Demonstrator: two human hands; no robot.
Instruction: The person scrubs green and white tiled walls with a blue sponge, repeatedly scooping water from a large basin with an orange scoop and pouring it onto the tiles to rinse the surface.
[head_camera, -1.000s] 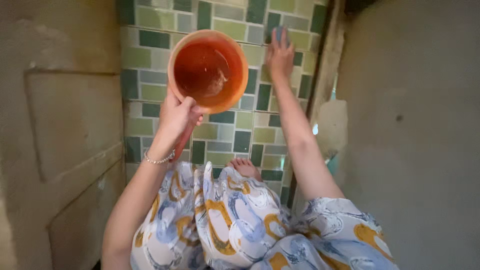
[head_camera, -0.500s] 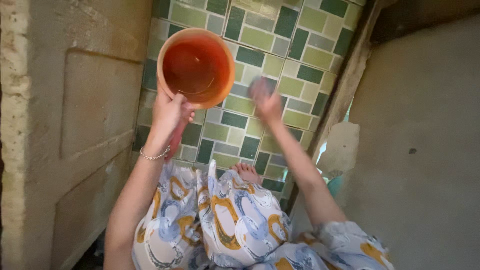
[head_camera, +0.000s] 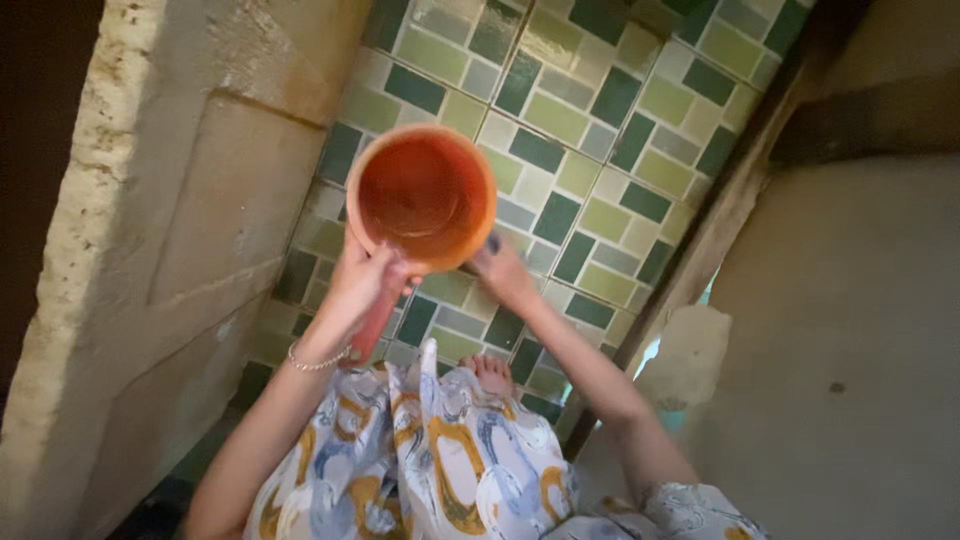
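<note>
1. My left hand (head_camera: 368, 278) is wrapped around the red handle (head_camera: 374, 325) of an orange plastic water dipper (head_camera: 425, 195), holding it mouth-up over the tiled floor (head_camera: 590, 130).
2. My right hand (head_camera: 505, 275) sits at the dipper's lower right rim, fingers curled against its outer wall. Something small and dark shows at my fingertips; it is too small for me to tell what it is, or whether I am gripping it.
3. The inside of the dipper looks wet and orange-brown. I cannot make out how much water is in it.
4. As I judge it, the work is somewhere in the middle: the green and pale tiles look damp in patches, yet I see no clear line between washed and unwashed floor, so how much is left I cannot tell.
5. The dipper is between my two hands, touching both, just above my knees in the patterned dress (head_camera: 450, 450), with my bare foot (head_camera: 490, 372) on the tiles below it.
6. A rough plaster wall (head_camera: 180, 230) rises on my left, another on my right.
</note>
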